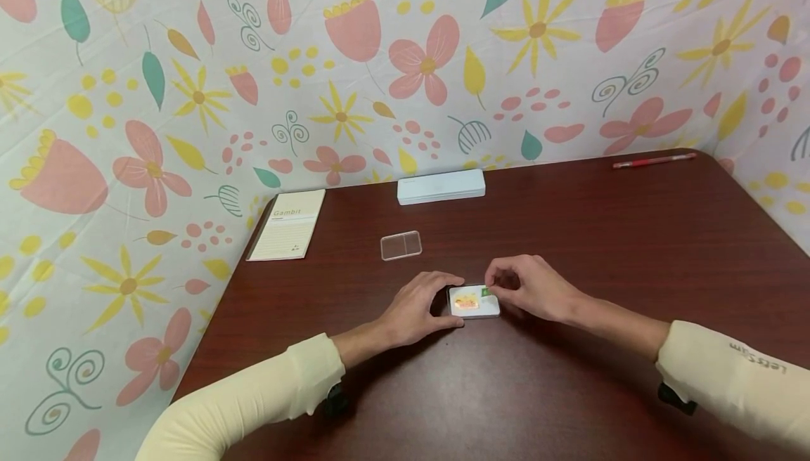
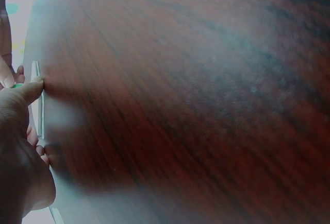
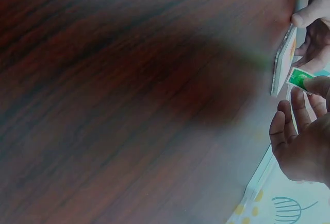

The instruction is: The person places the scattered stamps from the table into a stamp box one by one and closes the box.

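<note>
On the table, my left hand [image 1: 420, 308] grips a small shallow clear-edged case [image 1: 474, 313] by its left side, thumb at the near edge and fingers at the far edge. White backing fills the case, and an orange-yellow stamp [image 1: 466, 301] lies on its left part. Between thumb and forefinger, my right hand [image 1: 534, 288] pinches a small green stamp [image 3: 298, 78] with a white border, over the case's upper right corner. In the right wrist view, the other right fingers are spread loosely. Whether the green stamp touches the backing, I cannot tell.
A clear rectangular lid [image 1: 401, 245] lies behind the case. Farther back are a white pencil box [image 1: 441, 187], a notepad [image 1: 288, 225] at left and a red pen [image 1: 654, 161] at right. A flowered cloth [image 1: 380, 60] hangs along the table's back and sides.
</note>
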`<act>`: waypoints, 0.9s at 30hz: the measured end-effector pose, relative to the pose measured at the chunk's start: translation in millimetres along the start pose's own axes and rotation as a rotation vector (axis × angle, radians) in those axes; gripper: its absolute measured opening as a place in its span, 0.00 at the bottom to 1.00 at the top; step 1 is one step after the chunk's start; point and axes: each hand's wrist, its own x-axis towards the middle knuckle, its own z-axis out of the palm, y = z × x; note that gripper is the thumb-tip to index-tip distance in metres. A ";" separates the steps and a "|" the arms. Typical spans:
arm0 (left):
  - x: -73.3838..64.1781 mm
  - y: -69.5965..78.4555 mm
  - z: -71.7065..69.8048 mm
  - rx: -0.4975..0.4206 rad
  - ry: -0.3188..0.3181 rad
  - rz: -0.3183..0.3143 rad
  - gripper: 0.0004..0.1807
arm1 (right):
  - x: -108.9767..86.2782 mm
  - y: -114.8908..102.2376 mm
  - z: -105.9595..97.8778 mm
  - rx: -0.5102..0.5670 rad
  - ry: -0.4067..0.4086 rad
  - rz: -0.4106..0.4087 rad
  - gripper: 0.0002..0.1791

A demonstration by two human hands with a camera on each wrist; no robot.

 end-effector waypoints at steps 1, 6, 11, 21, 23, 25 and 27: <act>0.1 0.0 0.0 0.000 -0.001 0.000 0.36 | -0.2 -0.1 0.1 0.003 -0.001 0.006 0.08; 0.2 0.6 0.0 0.003 -0.002 -0.002 0.36 | -0.2 0.5 0.4 0.037 -0.015 0.044 0.07; 0.2 0.1 0.5 0.006 -0.001 0.003 0.36 | -0.4 0.4 0.5 0.078 -0.029 0.054 0.08; 0.1 -0.8 1.7 0.008 0.004 0.012 0.36 | -0.5 0.1 4.3 0.013 0.012 0.064 0.07; 0.0 -0.8 1.7 0.011 0.005 0.014 0.36 | -0.1 1.0 5.4 -0.006 0.025 0.062 0.07; 0.0 -0.8 1.5 0.014 0.006 0.015 0.36 | 0.1 1.8 6.2 -0.023 0.034 0.065 0.07; -0.1 -0.9 1.4 0.020 0.008 0.019 0.36 | 0.6 2.1 6.8 -0.041 0.041 0.066 0.07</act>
